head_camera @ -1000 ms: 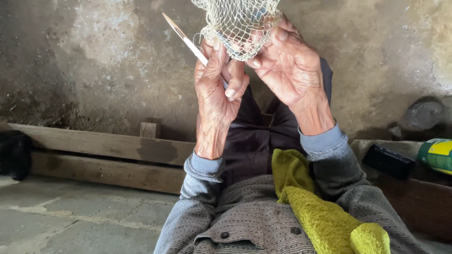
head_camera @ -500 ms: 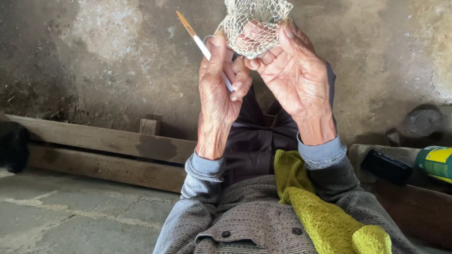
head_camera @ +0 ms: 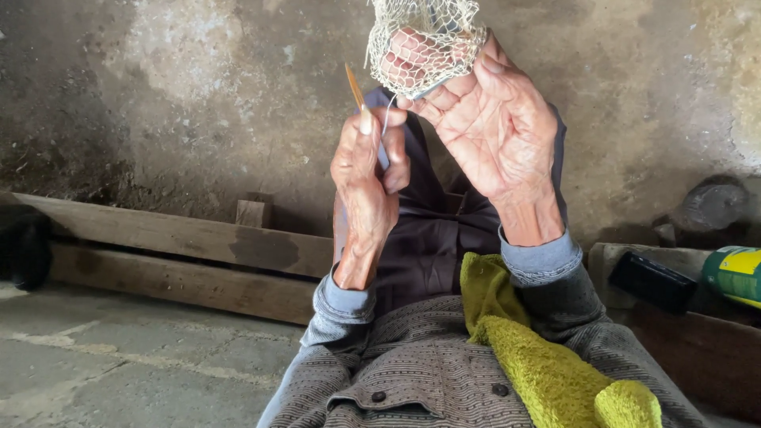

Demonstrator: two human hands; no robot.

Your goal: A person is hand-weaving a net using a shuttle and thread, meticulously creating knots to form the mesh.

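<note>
On the left lie the wooden planks (head_camera: 182,254), unchanged; the left hand (head_camera: 366,170) has dropped lower than a moment ago and turned, its fingers pinched shut on the needle (head_camera: 354,87), which now stands steeper, nearly upright, where before it slanted left; the right hand (head_camera: 491,127) stays raised, fingers curled into the bottom of the net (head_camera: 424,40) at the top edge; the yellow towel (head_camera: 539,357) lies on the lap.

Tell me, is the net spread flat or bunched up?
Bunched: the net hangs gathered over the right hand's fingertips.
</note>
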